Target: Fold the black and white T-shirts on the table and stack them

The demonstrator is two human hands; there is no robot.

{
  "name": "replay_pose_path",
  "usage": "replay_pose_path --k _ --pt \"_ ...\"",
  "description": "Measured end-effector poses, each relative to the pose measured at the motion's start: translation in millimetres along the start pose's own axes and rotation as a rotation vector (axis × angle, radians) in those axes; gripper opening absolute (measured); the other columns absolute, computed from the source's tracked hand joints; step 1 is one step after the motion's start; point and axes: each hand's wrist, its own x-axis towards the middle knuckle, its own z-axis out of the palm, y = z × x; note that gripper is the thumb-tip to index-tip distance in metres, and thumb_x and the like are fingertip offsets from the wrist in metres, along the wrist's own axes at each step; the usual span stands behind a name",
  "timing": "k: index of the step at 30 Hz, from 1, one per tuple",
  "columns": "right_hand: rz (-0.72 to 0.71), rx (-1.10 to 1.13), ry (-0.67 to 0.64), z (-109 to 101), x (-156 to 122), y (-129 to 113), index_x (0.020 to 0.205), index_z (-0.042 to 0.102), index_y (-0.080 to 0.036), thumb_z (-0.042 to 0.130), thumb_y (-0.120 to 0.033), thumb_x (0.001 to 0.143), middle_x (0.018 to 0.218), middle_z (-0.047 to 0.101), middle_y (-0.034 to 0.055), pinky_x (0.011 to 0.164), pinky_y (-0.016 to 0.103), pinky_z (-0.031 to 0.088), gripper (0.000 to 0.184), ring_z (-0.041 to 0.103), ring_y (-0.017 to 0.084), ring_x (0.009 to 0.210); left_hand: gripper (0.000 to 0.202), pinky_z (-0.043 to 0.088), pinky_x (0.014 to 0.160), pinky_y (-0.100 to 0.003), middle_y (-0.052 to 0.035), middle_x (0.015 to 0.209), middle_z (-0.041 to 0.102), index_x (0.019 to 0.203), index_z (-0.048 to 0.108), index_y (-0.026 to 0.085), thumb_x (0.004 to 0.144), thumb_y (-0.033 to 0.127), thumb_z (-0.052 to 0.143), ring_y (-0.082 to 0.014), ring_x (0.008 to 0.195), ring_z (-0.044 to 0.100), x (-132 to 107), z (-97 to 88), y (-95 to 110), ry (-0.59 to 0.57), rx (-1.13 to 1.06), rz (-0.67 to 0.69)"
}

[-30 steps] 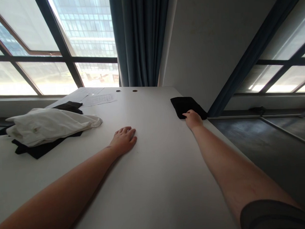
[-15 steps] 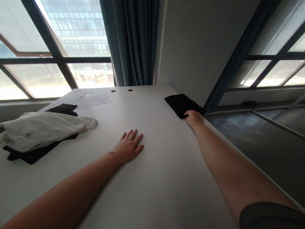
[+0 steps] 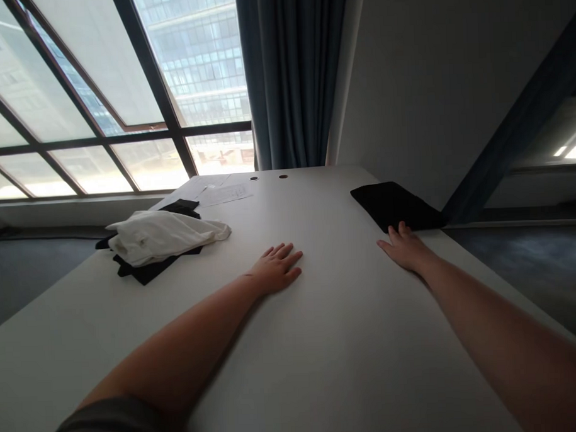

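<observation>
My left hand (image 3: 276, 268) lies flat and open on the white table (image 3: 321, 341), fingers stretched forward, holding nothing. My right hand (image 3: 404, 247) also rests flat and open on the table, its fingertips just short of the near edge of a folded black cloth (image 3: 395, 205) at the right side. A heap of white cloth (image 3: 163, 233) lies over black cloth (image 3: 143, 269) to the left, well away from my left hand.
Sheets of paper (image 3: 223, 193) lie at the table's far end near two small round holes (image 3: 268, 177). A dark blue curtain (image 3: 292, 77) hangs behind, between large windows. The table's right edge drops to a dark floor (image 3: 535, 264).
My right hand has let go of the black cloth, pulled back a little and flattened on the table. My left hand's fingers stretched out. The view swung to the left.
</observation>
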Motion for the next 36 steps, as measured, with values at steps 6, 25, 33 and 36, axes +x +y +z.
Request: replay_pose_path --k 6,25,33,36 --pt "-0.165 -0.029 0.042 -3.7 -18.1 -16.2 0.156 0.053 -0.018 0.052 -0.053 0.095 0.171 0.031 0.0173 0.127 0.057 0.028 0.071 0.027 0.043 0.158 0.067 0.008 0.130 -0.059 -0.0104 0.177 0.020 0.162 0.044 0.026 0.100 0.051 0.050 -0.0353 0.164 0.007 -19.1 -25.4 -91.5 0.241 0.228 -0.394" --pt "-0.602 0.234 -0.022 -31.6 -44.9 -62.1 0.116 0.080 -0.024 0.055 -0.033 0.093 0.138 0.070 0.0083 0.123 0.049 0.041 0.035 0.052 0.031 0.144 0.041 0.014 0.122 -0.076 -0.0173 0.161 0.046 0.129 0.064 0.020 0.104 0.034 0.035 -0.0387 0.150 0.034 -62.2 -55.6 -158.6 0.700 0.085 -0.879" --pt "-0.642 0.252 -0.069 -39.7 -54.2 -74.0 0.118 0.079 -0.024 0.052 -0.036 0.094 0.138 0.070 0.0079 0.113 0.043 0.050 0.038 0.065 0.029 0.128 0.025 0.022 0.127 -0.059 -0.0126 0.154 0.050 0.112 0.063 0.022 0.103 0.032 0.042 -0.0326 0.143 0.043 -44.2 -57.3 -95.7 0.668 0.118 -0.528" --pt "-0.641 0.258 -0.072 -41.0 -54.4 -73.3 0.117 0.079 -0.025 0.051 -0.037 0.095 0.137 0.070 0.0073 0.113 0.044 0.051 0.038 0.066 0.029 0.126 0.020 0.034 0.123 -0.049 -0.0115 0.150 0.053 0.110 0.064 0.023 0.100 0.030 0.048 -0.0293 0.133 0.053 -35.4 -47.4 -66.8 0.563 0.030 -0.260"
